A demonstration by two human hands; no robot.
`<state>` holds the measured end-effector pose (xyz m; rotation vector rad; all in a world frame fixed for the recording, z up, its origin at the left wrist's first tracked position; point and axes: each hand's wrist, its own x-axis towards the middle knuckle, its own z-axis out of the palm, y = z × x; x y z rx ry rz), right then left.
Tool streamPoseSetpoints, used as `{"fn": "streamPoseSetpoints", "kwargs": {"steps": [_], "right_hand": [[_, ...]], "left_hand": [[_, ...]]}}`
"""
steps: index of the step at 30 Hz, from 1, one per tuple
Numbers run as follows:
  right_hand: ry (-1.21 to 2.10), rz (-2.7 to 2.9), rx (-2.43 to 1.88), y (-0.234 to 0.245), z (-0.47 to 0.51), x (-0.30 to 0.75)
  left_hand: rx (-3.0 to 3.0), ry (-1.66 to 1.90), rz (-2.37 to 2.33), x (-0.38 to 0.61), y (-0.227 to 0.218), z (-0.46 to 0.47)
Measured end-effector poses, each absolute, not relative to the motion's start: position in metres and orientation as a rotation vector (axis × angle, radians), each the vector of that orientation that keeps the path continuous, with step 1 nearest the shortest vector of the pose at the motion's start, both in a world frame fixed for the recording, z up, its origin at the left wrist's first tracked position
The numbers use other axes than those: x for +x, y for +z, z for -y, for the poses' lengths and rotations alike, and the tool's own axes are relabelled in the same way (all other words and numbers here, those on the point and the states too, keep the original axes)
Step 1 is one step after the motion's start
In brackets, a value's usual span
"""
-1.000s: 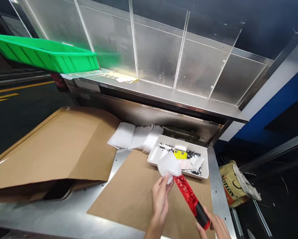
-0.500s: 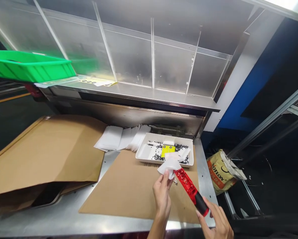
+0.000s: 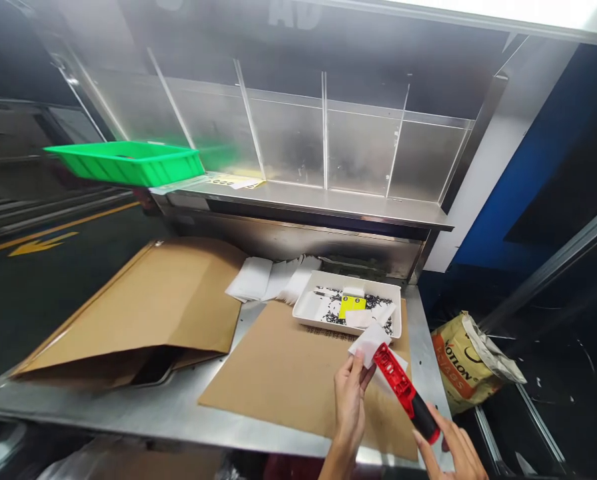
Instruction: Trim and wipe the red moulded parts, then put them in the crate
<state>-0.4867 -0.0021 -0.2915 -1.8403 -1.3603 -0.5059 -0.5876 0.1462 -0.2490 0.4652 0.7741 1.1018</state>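
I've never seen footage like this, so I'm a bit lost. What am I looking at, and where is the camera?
There is no machine here, just a person's own bare hands, filmed by a camera worn on their head and looking forward and down. The left hand pinches a white sheet against a red plastic handle, and the right hand holds its black grip. On the steel table lie a brown cardboard sheet, a white tray of small black parts with a yellow label, and a stack of white sheets. A green plastic tray sits on the shelf above.

factory workshop: steel bench [image 3: 103, 400], yellow-striped floor [image 3: 43, 244]
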Motion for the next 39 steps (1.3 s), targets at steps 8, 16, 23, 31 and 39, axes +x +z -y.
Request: {"fn": "streamPoseSetpoints", "kwargs": {"steps": [8,16,23,31,39], "right_hand": [[-0.255,1.292,-1.835,-0.291,0.003,-0.498],[0.118,1.148,-1.932,-0.285,0.005,-0.49],[0.179,1.317,-1.971,-0.278,0.012,-0.477],[-0.196,1.501,-1.969,-0.268,0.005,-0.509],[0.174,1.603,-2.004,-0.249,-0.01,-0.505]], "left_hand": [[0.598,0.99,-0.684,-0.602,-0.252,-0.148],[0.79,0.839,-0.658,-0.612,-0.257,-0.139],[0.765,0.573,-0.645,-0.636,-0.263,-0.117],[0.13,0.851,-0.636,-0.632,-0.273,-0.093],[-0.263,0.768,-0.689,-0.634,-0.281,-0.07]]}}
